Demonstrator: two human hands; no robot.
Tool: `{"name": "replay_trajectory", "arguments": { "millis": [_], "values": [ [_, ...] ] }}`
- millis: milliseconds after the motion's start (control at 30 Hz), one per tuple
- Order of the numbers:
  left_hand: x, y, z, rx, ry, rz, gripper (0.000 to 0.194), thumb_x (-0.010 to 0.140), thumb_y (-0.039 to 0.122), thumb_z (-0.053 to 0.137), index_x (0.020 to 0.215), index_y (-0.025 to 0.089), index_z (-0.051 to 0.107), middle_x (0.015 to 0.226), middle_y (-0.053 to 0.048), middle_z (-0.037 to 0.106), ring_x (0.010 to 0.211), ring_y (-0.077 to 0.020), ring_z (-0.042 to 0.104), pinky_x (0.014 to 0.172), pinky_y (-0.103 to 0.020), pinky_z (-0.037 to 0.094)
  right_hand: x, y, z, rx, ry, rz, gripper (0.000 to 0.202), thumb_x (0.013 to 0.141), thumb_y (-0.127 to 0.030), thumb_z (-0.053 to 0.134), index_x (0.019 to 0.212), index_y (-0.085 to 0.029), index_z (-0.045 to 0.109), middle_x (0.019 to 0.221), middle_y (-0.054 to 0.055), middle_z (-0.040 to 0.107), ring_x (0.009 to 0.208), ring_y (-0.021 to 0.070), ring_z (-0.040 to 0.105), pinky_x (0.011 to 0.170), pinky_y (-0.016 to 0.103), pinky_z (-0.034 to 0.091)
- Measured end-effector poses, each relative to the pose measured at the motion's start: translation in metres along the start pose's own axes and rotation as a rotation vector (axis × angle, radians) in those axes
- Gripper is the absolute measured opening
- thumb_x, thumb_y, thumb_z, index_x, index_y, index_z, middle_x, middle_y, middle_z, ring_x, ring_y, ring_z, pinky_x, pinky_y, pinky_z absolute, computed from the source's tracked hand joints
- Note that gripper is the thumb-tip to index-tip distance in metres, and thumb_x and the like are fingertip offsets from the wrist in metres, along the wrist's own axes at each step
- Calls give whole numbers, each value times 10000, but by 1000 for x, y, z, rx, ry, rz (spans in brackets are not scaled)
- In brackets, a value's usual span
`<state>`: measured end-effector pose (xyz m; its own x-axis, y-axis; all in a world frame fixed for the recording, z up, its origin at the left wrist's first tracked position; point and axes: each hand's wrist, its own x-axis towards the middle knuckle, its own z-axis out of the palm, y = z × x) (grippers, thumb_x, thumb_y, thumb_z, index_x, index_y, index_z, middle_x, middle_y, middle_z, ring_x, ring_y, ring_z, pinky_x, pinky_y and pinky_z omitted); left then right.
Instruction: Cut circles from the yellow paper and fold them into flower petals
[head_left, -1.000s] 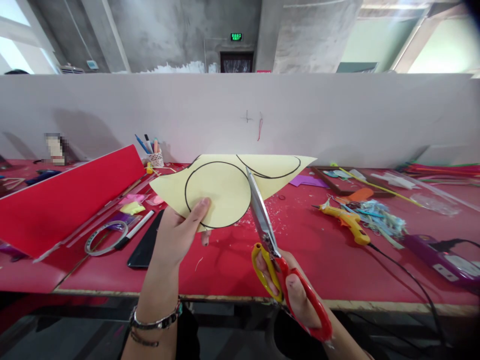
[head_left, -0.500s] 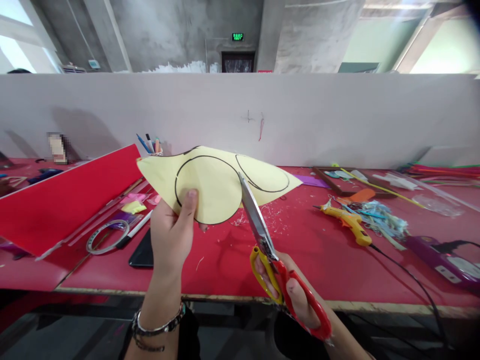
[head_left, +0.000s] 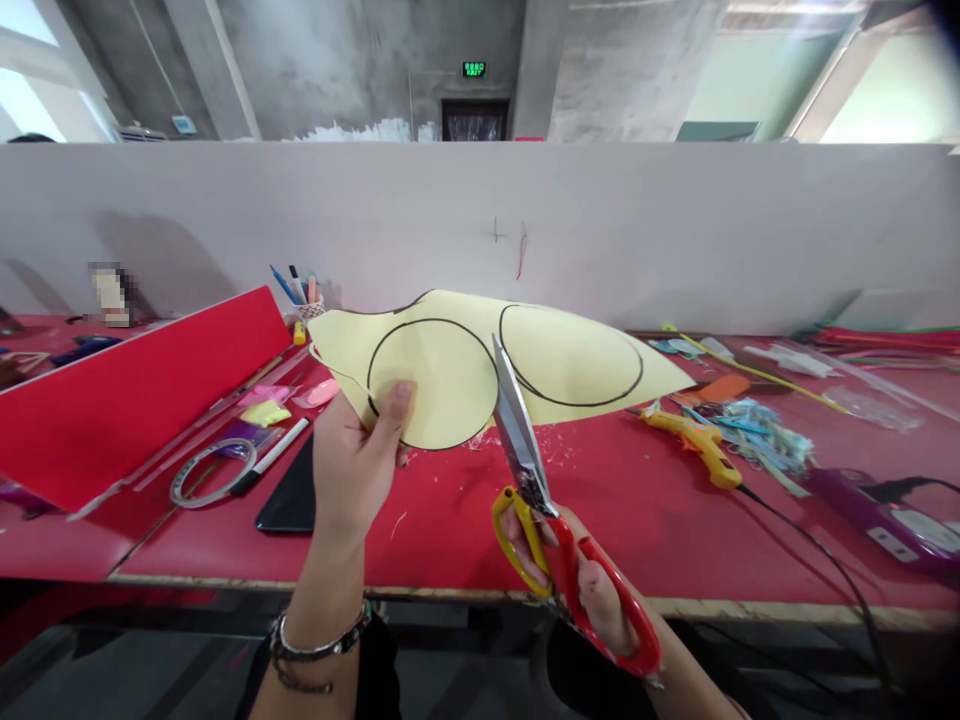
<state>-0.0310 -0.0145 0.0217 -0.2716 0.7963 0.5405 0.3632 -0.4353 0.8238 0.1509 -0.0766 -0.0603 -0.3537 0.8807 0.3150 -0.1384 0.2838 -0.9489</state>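
My left hand pinches a pale yellow sheet of paper at its lower left, thumb on the front, other fingers mostly behind. Two black outlines are drawn on the sheet: a circle at the left and an oval at the right. In my right hand is a pair of scissors with one yellow and one red handle loop. The blades point up and lie across the paper between the two outlines, along the right edge of the circle. The sheet is held up above the red table.
Left of my hands lie a red board, a roll of tape, a white marker and a black phone. On the right are a yellow glue gun, blue yarn scraps and a purple power strip.
The paper has shifted right and its right part has swung out, showing more of the oval. My left hand has moved slightly right. The scissors stay near the circle's right edge.
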Motion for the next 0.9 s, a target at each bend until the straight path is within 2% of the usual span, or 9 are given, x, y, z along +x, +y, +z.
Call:
{"name": "replay_trajectory", "arguments": {
  "millis": [200,400,533,767,900],
  "values": [
    [2,-3,1,-121,4,-39,255,787,342,601,604,191,507,409,78,432,293,-45,362,283,-153,302,2,-11,-4,-47,-24,-57,498,805,-708,367,833,-215,436,763,9,366,589,140,323,502,280,329],
    [5,-13,3,-292,-40,-105,265,754,383,631,598,190,537,389,82,433,274,-46,350,255,-156,273,2,-10,-7,-97,-36,-67,487,813,-706,349,802,-222,401,705,-12,346,545,131,322,482,284,315],
    [5,-15,2,-279,-62,-106,338,757,406,628,529,189,504,359,80,410,267,-44,350,259,-156,268,1,-12,-6,-140,-19,-51,474,836,-694,305,800,-230,396,710,-4,351,560,146,322,500,300,296],
    [3,-6,1,-229,-90,-79,282,797,327,591,566,187,507,385,84,407,279,-31,353,262,-127,266,2,-9,-2,-22,3,-5,502,805,-735,313,782,-238,386,718,-8,311,557,148,260,505,306,232],
    [3,-5,2,-187,-106,-77,286,807,337,574,575,185,507,391,82,408,275,-28,348,253,-118,257,1,-7,-2,-31,5,16,524,795,-747,308,809,-236,424,694,-10,322,549,148,241,493,304,206]
  ]
}}
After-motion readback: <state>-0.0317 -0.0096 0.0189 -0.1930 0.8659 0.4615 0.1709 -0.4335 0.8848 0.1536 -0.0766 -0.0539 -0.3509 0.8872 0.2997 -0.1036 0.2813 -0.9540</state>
